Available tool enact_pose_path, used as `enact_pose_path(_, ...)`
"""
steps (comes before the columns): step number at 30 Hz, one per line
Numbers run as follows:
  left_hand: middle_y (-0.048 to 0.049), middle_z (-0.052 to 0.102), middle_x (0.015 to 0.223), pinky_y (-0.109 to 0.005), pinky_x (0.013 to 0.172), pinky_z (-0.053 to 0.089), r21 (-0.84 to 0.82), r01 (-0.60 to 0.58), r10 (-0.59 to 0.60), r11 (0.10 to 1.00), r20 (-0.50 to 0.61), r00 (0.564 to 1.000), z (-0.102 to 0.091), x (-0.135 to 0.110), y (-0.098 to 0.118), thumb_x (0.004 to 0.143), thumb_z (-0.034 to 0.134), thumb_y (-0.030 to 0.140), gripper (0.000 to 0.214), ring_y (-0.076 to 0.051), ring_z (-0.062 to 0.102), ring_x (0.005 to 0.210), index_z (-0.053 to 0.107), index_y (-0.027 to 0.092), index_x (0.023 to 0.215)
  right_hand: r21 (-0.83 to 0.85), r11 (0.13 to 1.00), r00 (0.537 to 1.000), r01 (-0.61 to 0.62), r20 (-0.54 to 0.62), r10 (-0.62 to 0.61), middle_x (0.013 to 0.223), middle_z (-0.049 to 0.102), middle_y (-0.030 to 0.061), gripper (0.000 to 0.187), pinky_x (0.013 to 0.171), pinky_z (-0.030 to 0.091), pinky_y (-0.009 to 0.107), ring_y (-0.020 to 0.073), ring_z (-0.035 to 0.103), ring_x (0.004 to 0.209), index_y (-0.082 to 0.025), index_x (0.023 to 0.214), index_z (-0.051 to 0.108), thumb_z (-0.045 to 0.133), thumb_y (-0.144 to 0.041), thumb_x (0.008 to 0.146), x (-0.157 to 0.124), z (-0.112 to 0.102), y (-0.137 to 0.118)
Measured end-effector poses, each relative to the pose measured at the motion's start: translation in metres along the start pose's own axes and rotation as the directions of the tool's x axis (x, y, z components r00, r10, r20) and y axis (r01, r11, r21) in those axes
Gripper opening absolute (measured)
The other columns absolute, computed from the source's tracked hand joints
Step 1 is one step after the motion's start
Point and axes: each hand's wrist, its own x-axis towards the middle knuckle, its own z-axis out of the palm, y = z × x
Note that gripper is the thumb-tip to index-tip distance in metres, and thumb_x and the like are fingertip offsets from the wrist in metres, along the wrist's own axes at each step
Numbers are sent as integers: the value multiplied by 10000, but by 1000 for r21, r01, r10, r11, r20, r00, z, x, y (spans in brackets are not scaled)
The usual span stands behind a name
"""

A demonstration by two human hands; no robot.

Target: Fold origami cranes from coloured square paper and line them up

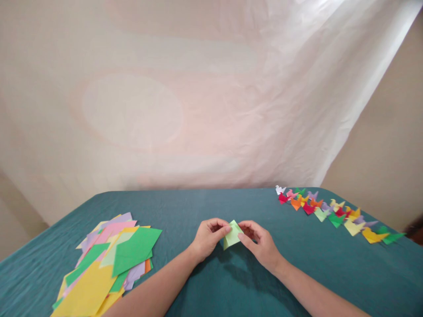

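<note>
A small folded piece of light green origami paper (232, 236) is held up between my two hands, just above the table. My left hand (209, 237) pinches its left side, thumb in front and fingers behind. On the opposite side, my right hand (259, 242) grips the paper's right edge between thumb and fingers. The piece looks roughly square, with one corner pointing up and a flap hanging at the lower left. Fingertips behind the paper are hidden.
A dark green cloth covers the table (185, 207). Loose coloured paper sheets (89, 281) lie in a spread pile at the left. Rows of small folded paper birds (337, 219) stand at the right. Behind the table hangs a pale sheet (205, 105).
</note>
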Motion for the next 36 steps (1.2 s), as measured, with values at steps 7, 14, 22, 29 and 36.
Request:
enact_pose_path(7, -27, 633, 678, -224, 607, 406, 35, -15, 16, 999, -24, 1000, 2, -1, 0, 686, 700, 396, 280, -119, 531, 614, 662, 124, 737, -131, 989, 997, 73, 2, -73, 683, 551, 3, 207, 555, 415, 227, 120, 491, 591, -174, 816, 638, 549, -360, 814, 0, 0, -5)
enact_pose_path(14, -21, 619, 700, -218, 599, 413, 35, -30, 31, 999, -33, 999, 3, -2, 0, 692, 697, 395, 282, -112, 533, 621, 624, 132, 764, -155, 985, 997, 80, 2, -81, 661, 546, 5, 222, 559, 392, 233, 128, 486, 592, -174, 758, 636, 532, -356, 828, 0, 1, -5)
enact_pose_path(22, -26, 626, 740, -224, 643, 432, -19, -42, 41, 999, -16, 999, 4, -2, -3, 701, 703, 357, 267, -115, 560, 666, 612, 130, 810, -148, 987, 998, 63, 13, -62, 654, 524, -3, 219, 557, 376, 231, 120, 468, 584, -169, 748, 617, 526, -347, 838, -1, 0, -6)
enact_pose_path(29, -54, 663, 781, -256, 677, 459, -9, -6, 6, 1000, -43, 999, 5, -2, -1, 675, 710, 417, 342, -150, 603, 708, 638, 134, 852, -127, 991, 999, 34, 40, -29, 662, 515, -9, 206, 553, 371, 227, 116, 458, 585, -162, 790, 613, 547, -354, 823, -2, 1, -5)
enact_pose_path(36, -49, 669, 769, -255, 675, 458, -24, 6, -8, 1000, -65, 998, 5, -2, 0, 670, 713, 415, 338, -150, 607, 707, 642, 135, 846, -124, 992, 999, 24, 32, -20, 638, 498, -17, 216, 534, 359, 223, 109, 441, 562, -160, 776, 611, 551, -363, 819, -1, 1, -3)
